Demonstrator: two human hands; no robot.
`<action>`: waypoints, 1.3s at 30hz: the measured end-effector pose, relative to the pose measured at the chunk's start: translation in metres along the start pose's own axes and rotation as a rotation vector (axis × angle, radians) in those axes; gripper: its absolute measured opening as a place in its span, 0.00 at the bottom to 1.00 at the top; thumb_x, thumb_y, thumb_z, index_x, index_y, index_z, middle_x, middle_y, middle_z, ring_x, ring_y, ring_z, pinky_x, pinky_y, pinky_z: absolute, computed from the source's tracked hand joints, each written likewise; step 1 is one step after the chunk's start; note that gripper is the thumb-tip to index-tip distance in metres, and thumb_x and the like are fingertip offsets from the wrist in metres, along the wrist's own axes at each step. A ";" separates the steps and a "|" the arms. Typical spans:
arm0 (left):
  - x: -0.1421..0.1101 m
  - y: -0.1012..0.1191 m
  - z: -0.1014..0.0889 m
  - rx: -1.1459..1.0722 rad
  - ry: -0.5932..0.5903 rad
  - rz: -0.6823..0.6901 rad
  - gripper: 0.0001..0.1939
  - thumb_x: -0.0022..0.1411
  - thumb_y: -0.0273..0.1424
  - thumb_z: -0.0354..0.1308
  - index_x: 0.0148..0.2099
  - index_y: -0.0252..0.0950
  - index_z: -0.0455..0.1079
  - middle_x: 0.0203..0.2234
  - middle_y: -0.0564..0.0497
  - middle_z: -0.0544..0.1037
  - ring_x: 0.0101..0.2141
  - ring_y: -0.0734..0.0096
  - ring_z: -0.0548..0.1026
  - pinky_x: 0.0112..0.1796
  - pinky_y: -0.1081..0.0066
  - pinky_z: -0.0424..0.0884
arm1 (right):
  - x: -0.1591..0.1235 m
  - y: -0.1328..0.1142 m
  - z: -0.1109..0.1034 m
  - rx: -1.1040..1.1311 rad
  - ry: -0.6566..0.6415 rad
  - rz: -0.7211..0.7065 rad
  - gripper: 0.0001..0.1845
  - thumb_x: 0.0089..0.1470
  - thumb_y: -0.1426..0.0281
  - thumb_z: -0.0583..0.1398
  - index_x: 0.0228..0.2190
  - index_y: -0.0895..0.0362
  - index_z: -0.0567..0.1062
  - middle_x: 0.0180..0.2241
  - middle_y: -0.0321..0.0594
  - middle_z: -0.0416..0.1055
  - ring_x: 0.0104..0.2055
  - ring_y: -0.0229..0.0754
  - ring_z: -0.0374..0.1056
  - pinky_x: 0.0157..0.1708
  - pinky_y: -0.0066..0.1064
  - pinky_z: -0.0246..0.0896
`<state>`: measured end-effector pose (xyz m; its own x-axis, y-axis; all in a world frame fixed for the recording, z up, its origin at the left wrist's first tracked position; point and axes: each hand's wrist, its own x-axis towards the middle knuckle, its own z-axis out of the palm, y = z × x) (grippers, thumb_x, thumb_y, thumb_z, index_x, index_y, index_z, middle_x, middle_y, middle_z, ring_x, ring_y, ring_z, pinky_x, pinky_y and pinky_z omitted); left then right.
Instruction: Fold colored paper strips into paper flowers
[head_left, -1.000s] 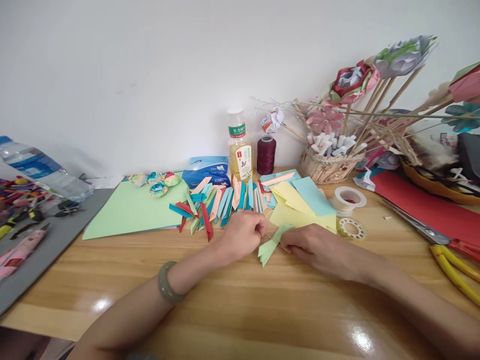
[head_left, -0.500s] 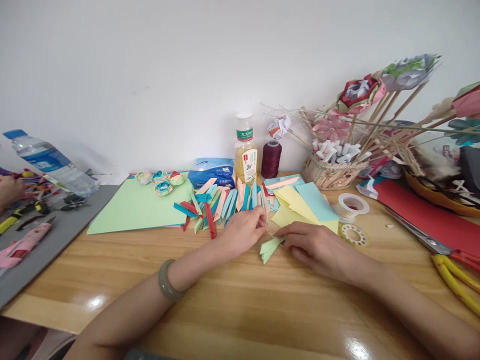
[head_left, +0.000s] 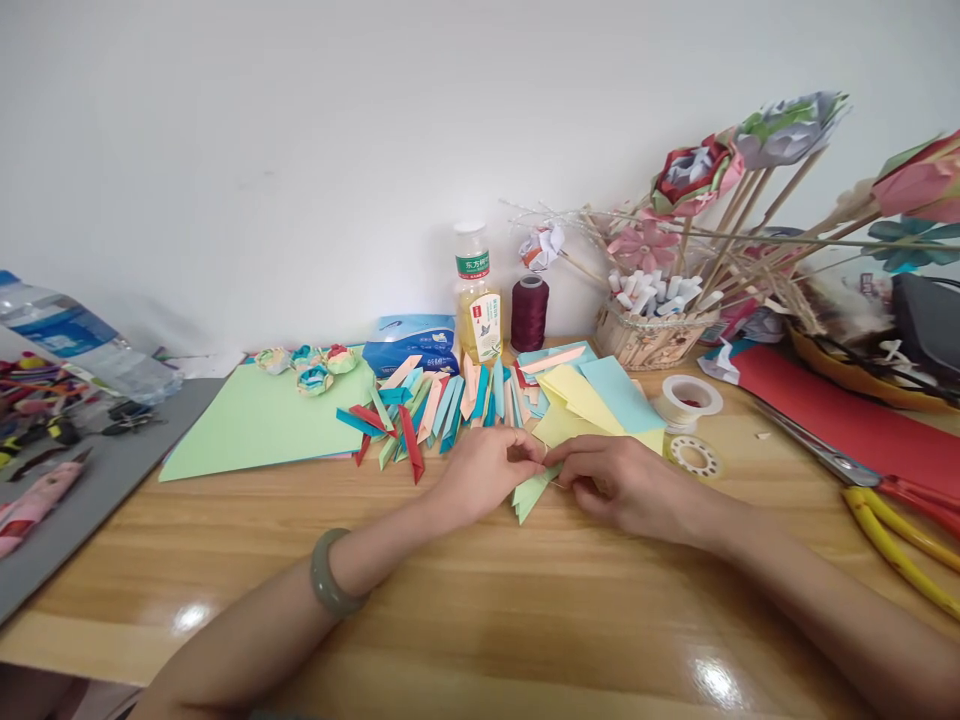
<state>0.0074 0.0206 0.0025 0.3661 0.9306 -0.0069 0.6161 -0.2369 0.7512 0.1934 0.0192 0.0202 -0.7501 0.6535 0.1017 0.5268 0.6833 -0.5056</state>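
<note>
Over the middle of the table, my left hand pinches a thin thread, with its fingertips meeting those of my right hand. My right hand is closed on the folded light-green paper, whose pleats fan out below the fingers. Most of the thread is hidden by the fingers. Just behind my left hand lies a pile of folded paper strips in blue, red, green and peach. Yellow paper sheets and a blue sheet are behind my right hand.
Paper rosettes sit on green sheets at left. A tissue pack, drink bottle and maroon thread spool stand by the wall. To the right are a white spool, scissors and a flower basket.
My left hand has come down and closer to my right hand, so the thread stretch between them has shortened. The view has shifted slightly, and another person's hand at far left is out of sight.
</note>
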 end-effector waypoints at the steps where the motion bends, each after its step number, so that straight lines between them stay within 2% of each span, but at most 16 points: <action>1: 0.000 0.000 0.001 -0.030 0.008 -0.005 0.03 0.51 0.29 0.56 0.30 0.39 0.72 0.26 0.56 0.76 0.29 0.71 0.71 0.31 0.73 0.64 | 0.000 0.000 0.000 -0.005 -0.005 0.001 0.14 0.43 0.83 0.51 0.26 0.57 0.73 0.40 0.40 0.72 0.34 0.39 0.68 0.33 0.29 0.62; 6: 0.000 0.000 0.005 -0.189 0.030 0.050 0.01 0.51 0.28 0.57 0.28 0.36 0.68 0.28 0.54 0.72 0.28 0.75 0.69 0.30 0.75 0.64 | -0.001 0.001 -0.001 -0.023 -0.035 -0.016 0.12 0.47 0.81 0.51 0.28 0.58 0.72 0.38 0.41 0.70 0.35 0.39 0.67 0.33 0.29 0.61; 12: 0.003 -0.007 0.002 -0.432 -0.130 0.039 0.02 0.55 0.28 0.53 0.30 0.36 0.62 0.25 0.55 0.71 0.30 0.74 0.69 0.31 0.75 0.63 | -0.002 0.008 -0.004 -0.045 -0.078 -0.080 0.15 0.57 0.77 0.46 0.36 0.56 0.71 0.43 0.41 0.68 0.41 0.40 0.66 0.39 0.31 0.61; 15: 0.006 -0.011 0.000 -0.400 -0.123 0.043 0.02 0.55 0.27 0.51 0.31 0.36 0.60 0.25 0.55 0.71 0.30 0.74 0.69 0.31 0.74 0.63 | -0.003 0.009 -0.004 -0.191 -0.084 -0.057 0.15 0.57 0.78 0.46 0.38 0.55 0.69 0.44 0.42 0.65 0.39 0.40 0.65 0.35 0.31 0.62; 17: 0.007 -0.012 0.000 -0.354 -0.117 0.050 0.02 0.56 0.27 0.51 0.31 0.37 0.60 0.26 0.55 0.70 0.30 0.73 0.69 0.32 0.74 0.62 | -0.003 0.008 -0.002 -0.284 -0.099 -0.051 0.14 0.58 0.78 0.46 0.38 0.56 0.69 0.41 0.42 0.65 0.34 0.40 0.65 0.31 0.31 0.61; 21: 0.008 -0.014 0.001 -0.299 -0.103 0.063 0.03 0.56 0.28 0.50 0.30 0.37 0.59 0.25 0.56 0.69 0.30 0.73 0.67 0.32 0.74 0.62 | -0.002 0.005 0.001 -0.432 -0.099 -0.154 0.14 0.59 0.76 0.44 0.34 0.59 0.69 0.33 0.42 0.65 0.30 0.40 0.63 0.30 0.31 0.60; 25: 0.009 -0.017 0.002 -0.302 -0.076 0.054 0.03 0.57 0.28 0.49 0.30 0.38 0.58 0.25 0.56 0.70 0.31 0.73 0.69 0.33 0.74 0.62 | -0.002 0.005 0.005 -0.618 0.014 -0.287 0.17 0.60 0.76 0.43 0.31 0.61 0.70 0.28 0.41 0.65 0.28 0.41 0.60 0.27 0.32 0.57; 28: 0.010 -0.019 0.001 -0.307 -0.068 0.043 0.03 0.57 0.28 0.49 0.31 0.38 0.58 0.24 0.55 0.71 0.30 0.73 0.69 0.33 0.74 0.63 | -0.002 0.009 0.007 -0.716 0.100 -0.322 0.19 0.60 0.76 0.42 0.32 0.61 0.71 0.25 0.40 0.64 0.26 0.41 0.58 0.25 0.32 0.55; 39: 0.008 -0.018 -0.003 -0.227 -0.095 0.043 0.03 0.56 0.26 0.48 0.30 0.38 0.59 0.24 0.56 0.73 0.29 0.74 0.70 0.32 0.74 0.63 | -0.004 0.013 0.005 -0.597 0.005 -0.315 0.20 0.61 0.75 0.43 0.27 0.61 0.71 0.27 0.42 0.64 0.28 0.41 0.56 0.26 0.33 0.53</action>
<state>-0.0025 0.0334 -0.0094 0.4595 0.8878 -0.0258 0.4298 -0.1968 0.8812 0.2013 0.0237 0.0092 -0.9031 0.3937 0.1715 0.4146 0.9034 0.1095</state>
